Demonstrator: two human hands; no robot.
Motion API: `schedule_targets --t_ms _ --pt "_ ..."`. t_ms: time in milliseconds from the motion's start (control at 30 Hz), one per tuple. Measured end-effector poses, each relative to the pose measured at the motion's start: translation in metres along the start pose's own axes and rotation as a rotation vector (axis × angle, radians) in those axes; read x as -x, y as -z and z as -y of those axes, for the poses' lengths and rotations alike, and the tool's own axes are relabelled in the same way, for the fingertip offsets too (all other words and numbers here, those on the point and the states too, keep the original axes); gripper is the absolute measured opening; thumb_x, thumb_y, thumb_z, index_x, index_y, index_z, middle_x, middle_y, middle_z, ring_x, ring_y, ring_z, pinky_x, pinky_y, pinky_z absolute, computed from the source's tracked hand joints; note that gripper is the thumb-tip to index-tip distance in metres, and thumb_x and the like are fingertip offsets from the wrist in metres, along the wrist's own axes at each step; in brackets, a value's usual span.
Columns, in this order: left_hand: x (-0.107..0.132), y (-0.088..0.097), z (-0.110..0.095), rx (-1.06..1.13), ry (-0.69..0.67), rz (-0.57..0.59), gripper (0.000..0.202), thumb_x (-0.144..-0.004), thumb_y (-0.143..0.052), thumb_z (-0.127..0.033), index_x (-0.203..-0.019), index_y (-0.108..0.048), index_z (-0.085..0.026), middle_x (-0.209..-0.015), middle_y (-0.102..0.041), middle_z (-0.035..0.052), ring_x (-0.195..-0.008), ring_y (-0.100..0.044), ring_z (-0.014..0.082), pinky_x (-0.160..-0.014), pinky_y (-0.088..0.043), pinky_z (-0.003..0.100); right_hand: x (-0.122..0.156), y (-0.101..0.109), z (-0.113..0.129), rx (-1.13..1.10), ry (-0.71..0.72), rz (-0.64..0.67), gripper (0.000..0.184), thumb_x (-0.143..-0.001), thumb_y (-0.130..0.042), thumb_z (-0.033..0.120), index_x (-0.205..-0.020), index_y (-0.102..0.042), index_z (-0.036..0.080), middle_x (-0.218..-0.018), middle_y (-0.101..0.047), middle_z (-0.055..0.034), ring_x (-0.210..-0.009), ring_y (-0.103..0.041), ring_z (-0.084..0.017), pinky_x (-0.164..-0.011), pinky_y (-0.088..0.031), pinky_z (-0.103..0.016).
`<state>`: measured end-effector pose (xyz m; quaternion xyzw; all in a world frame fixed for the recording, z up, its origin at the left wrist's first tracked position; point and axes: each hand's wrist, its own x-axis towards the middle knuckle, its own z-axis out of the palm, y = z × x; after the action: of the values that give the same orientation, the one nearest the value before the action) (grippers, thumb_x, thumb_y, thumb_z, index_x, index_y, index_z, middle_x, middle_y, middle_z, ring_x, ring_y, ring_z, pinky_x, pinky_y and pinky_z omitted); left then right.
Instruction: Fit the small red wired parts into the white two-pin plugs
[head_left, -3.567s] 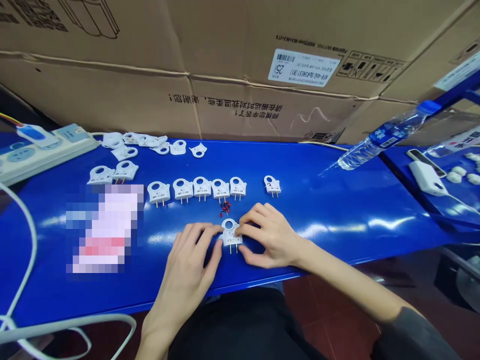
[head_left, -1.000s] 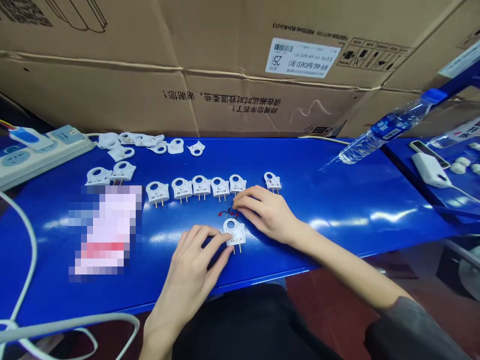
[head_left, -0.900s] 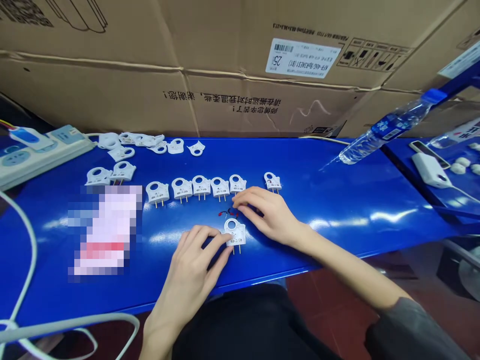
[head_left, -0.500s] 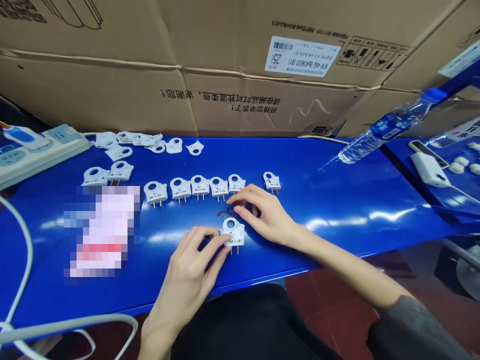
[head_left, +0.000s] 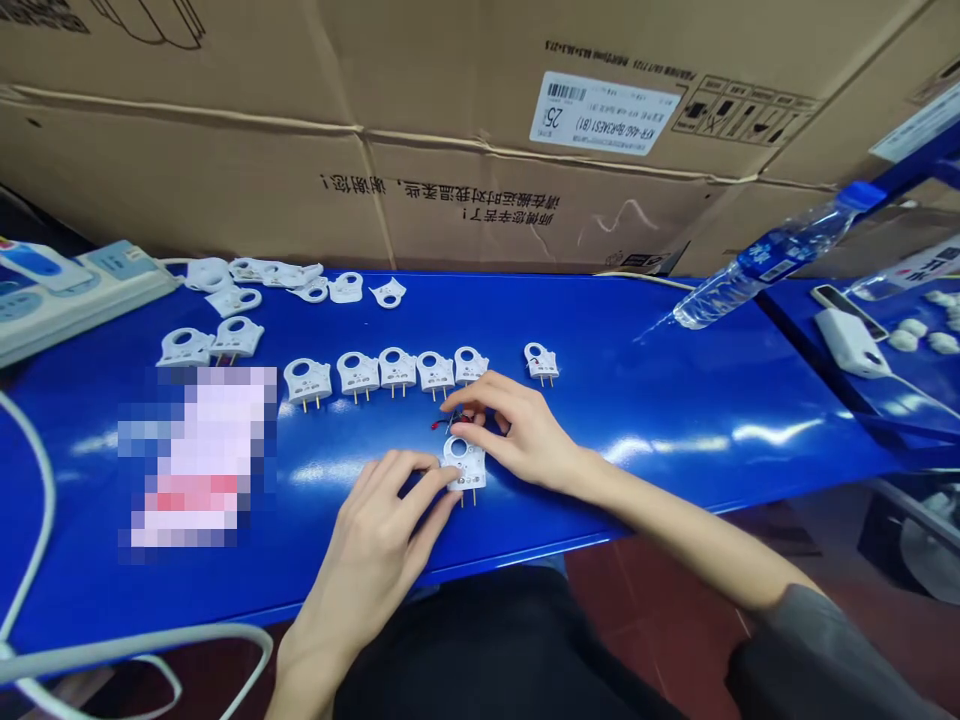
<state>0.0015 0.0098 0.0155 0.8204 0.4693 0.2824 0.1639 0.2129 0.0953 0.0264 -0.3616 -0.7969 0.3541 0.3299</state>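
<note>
My left hand [head_left: 386,520] is closed on a white plug housing [head_left: 466,464], holding it by its left side between thumb and fingers. This housing has a round ring at the top and two brass pins pointing toward me. My right hand [head_left: 529,430] is curled just above it, its thumb and fingertips closing around thin red and black wires [head_left: 439,425]. Those wires are partly hidden by the fingers. Behind the hands stands a row of similar plug housings [head_left: 397,370]. One more housing [head_left: 541,363], with a wire inside, lies apart to the right.
White covers [head_left: 345,288] lie loosely at the back left of the blue table [head_left: 600,540], near a power strip [head_left: 97,295]. A pixelated pink sheet [head_left: 217,440] is at left. A water bottle [head_left: 765,265] leans at right before large cardboard boxes [head_left: 450,80].
My right hand has shifted slightly left, its fingertips coming over the red and black wires. The left hand keeps its hold on the plug housing. The view has shifted slightly.
</note>
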Motion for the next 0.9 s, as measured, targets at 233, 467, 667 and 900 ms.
schedule_targets --t_ms 233,467,667,900 --pt "-0.001 0.001 -0.001 -0.013 -0.002 0.025 0.016 -0.104 -0.057 -0.021 -0.119 -0.062 -0.023 -0.109 -0.066 0.0034 -0.100 -0.059 0.0194 -0.087 -0.043 0.036 -0.001 0.000 -0.003 -0.019 0.065 0.041 0.010 -0.102 -0.068 0.028 -0.109 -0.071 0.021 -0.100 -0.065 -0.0017 -0.083 -0.063 -0.013 -0.081 -0.055 -0.029" --pt "-0.002 -0.001 0.001 -0.008 -0.001 0.028 0.016 -0.104 -0.057 -0.022 -0.120 -0.061 -0.023 -0.109 -0.066 0.0032 -0.101 -0.059 0.0190 -0.088 -0.042 0.035 -0.011 0.004 -0.007 0.127 0.154 0.097 0.018 -0.103 -0.066 0.032 -0.115 -0.071 0.020 -0.103 -0.068 -0.0046 -0.088 -0.066 -0.016 -0.082 -0.055 -0.030" --pt "-0.001 0.000 -0.001 0.002 0.020 0.038 0.014 -0.105 -0.055 -0.024 -0.118 -0.061 -0.024 -0.110 -0.067 0.0028 -0.101 -0.060 0.0195 -0.089 -0.043 0.036 -0.013 0.002 -0.017 0.163 0.154 0.031 0.018 -0.102 -0.067 0.036 -0.111 -0.072 0.021 -0.102 -0.068 -0.0046 -0.088 -0.066 -0.017 -0.079 -0.054 -0.030" --pt "-0.002 0.000 -0.002 0.004 0.036 0.030 0.013 -0.106 -0.055 -0.027 -0.117 -0.061 -0.024 -0.109 -0.069 0.0020 -0.100 -0.061 0.0195 -0.089 -0.044 0.036 -0.008 0.002 -0.012 0.055 0.121 0.014 0.015 -0.101 -0.070 0.035 -0.104 -0.074 0.021 -0.100 -0.072 -0.0032 -0.086 -0.067 -0.015 -0.081 -0.056 -0.029"
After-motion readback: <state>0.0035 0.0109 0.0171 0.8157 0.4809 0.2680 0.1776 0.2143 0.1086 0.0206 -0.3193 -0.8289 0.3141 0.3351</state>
